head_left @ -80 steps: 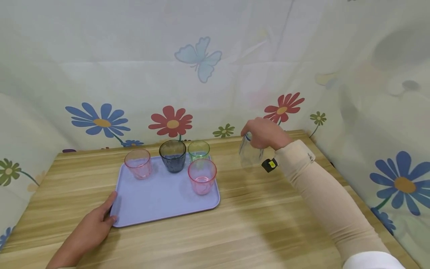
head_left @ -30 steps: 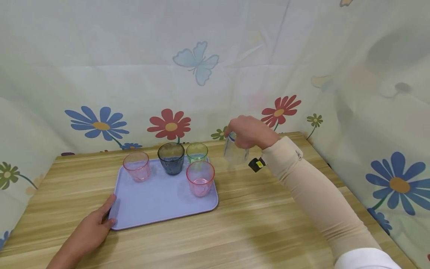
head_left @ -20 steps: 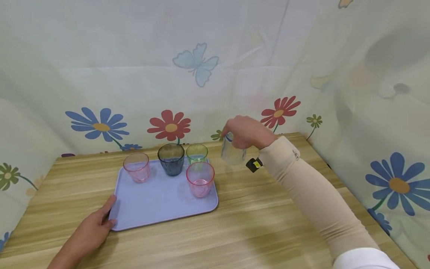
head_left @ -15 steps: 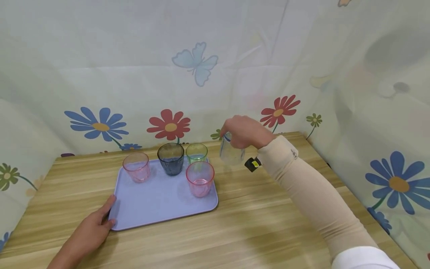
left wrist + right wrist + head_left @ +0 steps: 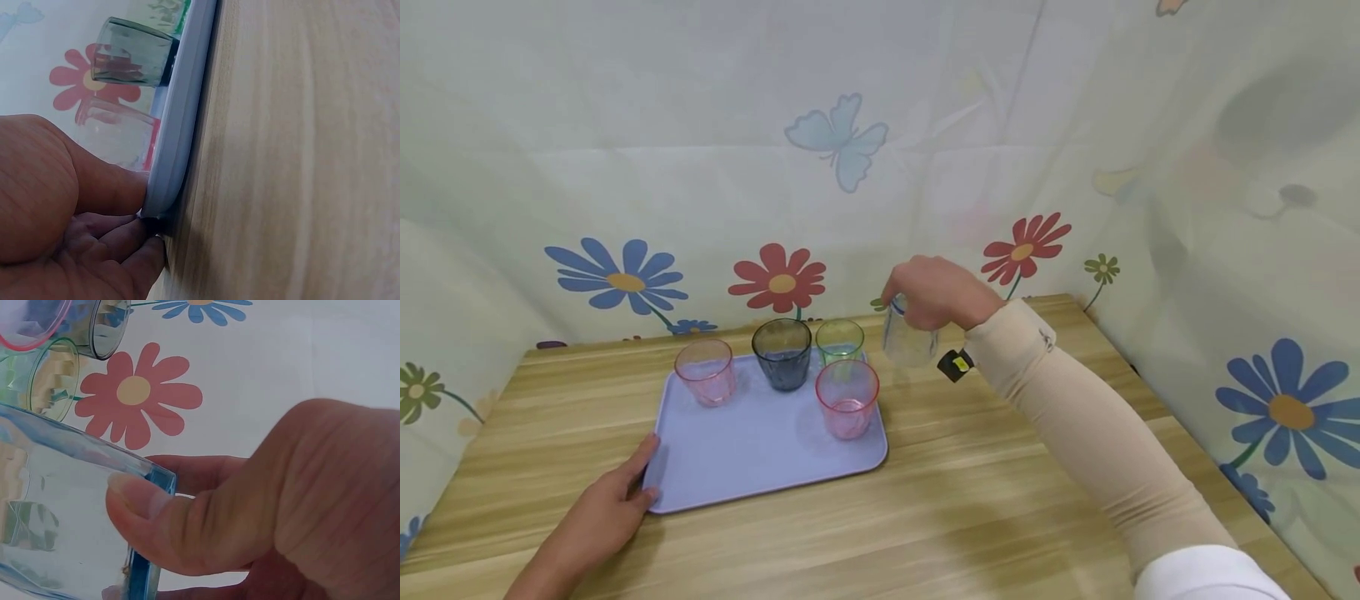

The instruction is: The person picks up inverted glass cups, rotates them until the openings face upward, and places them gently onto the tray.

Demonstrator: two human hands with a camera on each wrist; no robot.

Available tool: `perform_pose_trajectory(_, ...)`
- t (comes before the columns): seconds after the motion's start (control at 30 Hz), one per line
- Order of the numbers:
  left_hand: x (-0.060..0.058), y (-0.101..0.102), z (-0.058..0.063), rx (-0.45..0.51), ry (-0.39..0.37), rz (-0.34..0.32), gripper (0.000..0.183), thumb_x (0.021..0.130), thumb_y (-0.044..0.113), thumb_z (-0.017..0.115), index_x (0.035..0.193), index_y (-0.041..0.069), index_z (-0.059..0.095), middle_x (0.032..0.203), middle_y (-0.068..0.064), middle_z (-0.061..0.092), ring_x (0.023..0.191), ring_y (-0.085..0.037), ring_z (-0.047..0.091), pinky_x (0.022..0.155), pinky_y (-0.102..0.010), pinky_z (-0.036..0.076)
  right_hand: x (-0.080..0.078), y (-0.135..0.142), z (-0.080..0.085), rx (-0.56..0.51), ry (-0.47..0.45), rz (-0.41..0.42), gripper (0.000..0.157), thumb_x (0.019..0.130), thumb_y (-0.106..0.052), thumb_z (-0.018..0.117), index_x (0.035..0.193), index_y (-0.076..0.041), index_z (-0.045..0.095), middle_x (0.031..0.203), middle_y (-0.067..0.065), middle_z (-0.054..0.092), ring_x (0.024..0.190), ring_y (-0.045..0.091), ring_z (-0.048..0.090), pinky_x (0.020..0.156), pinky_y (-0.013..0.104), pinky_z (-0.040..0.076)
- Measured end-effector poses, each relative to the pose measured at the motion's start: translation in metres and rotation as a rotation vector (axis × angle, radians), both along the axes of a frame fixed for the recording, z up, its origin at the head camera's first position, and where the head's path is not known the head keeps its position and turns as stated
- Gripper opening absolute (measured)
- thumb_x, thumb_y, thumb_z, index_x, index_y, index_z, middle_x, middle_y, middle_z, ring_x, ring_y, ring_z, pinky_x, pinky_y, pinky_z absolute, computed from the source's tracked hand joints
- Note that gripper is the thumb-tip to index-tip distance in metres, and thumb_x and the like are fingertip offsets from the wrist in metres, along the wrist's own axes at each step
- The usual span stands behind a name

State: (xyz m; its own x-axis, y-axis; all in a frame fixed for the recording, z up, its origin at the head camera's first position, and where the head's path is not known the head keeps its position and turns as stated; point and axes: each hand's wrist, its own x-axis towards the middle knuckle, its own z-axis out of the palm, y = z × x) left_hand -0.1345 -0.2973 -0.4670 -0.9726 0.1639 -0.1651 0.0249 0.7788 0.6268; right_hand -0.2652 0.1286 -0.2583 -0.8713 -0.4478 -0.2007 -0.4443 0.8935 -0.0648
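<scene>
In the head view, my left hand (image 5: 598, 512) grips the front left corner of a lavender tray (image 5: 737, 467), with the thumb on the rim and fingers curled below it in the left wrist view. Four drinking glasses would be several: a pale pink glass (image 5: 706, 375), a dark grey glass (image 5: 782, 354), a green glass (image 5: 840, 340) and a brighter pink glass (image 5: 847, 404) stand upright on the tray. Beyond its right edge, my right hand (image 5: 934, 292) pinches a clear bluish glass (image 5: 908, 343) from above. That glass is upside down, its thick blue base between thumb and fingers.
The tray lies on a wooden table (image 5: 820, 542). A flowered cloth (image 5: 700, 192) hangs behind the table and at both sides. A small black piece with a yellow mark (image 5: 955, 365) shows under my right wrist.
My right hand has moved left with the clear glass, bringing it closer to the tray's right edge. My left hand keeps its grip on the tray corner, and the tray's glasses keep their places.
</scene>
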Motion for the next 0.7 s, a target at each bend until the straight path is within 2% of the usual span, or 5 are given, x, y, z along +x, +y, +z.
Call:
perform_pose_trajectory(0.13,0.001,0.000,0.000,0.007,-0.004,-0.001,0.071,0.105,0.008,0.053,0.163,-0.004,0.016,0.163,-0.038,0.020,0.150,-0.057,0.026,0.119,-0.007,0.006,0.000,-0.004,0.000,-0.010,-0.005,0.004,0.059,0.085,0.008,0.053,0.132,-0.020,0.074,0.139,0.004,0.070,0.104,0.025,0.062,0.069,0.031,0.049)
perform_pose_trajectory(0.37,-0.001,0.002,0.001,0.011,-0.026,0.005,0.071,0.105,0.007,0.052,0.164,-0.003,0.014,0.164,-0.038,0.018,0.151,-0.059,0.023,0.126,-0.062,0.014,0.002,-0.010,0.001,-0.004,-0.003,0.025,0.060,0.085,0.008,0.049,0.133,-0.020,0.074,0.140,0.002,0.069,0.113,0.024,0.063,0.074,0.032,0.050)
perform_pose_trajectory(0.43,-0.001,0.002,0.001,0.014,-0.021,0.006,0.071,0.104,0.007,0.052,0.164,-0.003,0.014,0.164,-0.037,0.018,0.151,-0.059,0.023,0.127,-0.059,0.012,0.003,-0.012,0.002,0.000,0.005,0.040,0.059,0.086,0.007,0.049,0.133,-0.019,0.074,0.140,0.002,0.070,0.117,0.025,0.064,0.080,0.033,0.052)
perform_pose_trajectory(0.6,0.000,-0.001,-0.002,0.011,0.020,-0.004,0.070,0.104,0.008,0.053,0.163,-0.004,0.017,0.163,-0.038,0.021,0.149,-0.058,0.027,0.110,0.003,0.004,0.004,-0.016,0.003,0.005,0.006,0.049,0.060,0.085,0.007,0.049,0.133,-0.019,0.074,0.138,0.003,0.071,0.114,0.025,0.064,0.079,0.033,0.051)
perform_pose_trajectory(0.7,0.000,-0.001,-0.003,0.002,0.029,-0.006,0.070,0.104,0.009,0.054,0.163,-0.004,0.018,0.162,-0.038,0.023,0.149,-0.057,0.029,0.096,0.009,0.001,0.005,-0.017,0.003,0.002,0.001,0.045,0.060,0.085,0.008,0.050,0.133,-0.019,0.073,0.139,0.003,0.070,0.113,0.024,0.063,0.077,0.032,0.050)
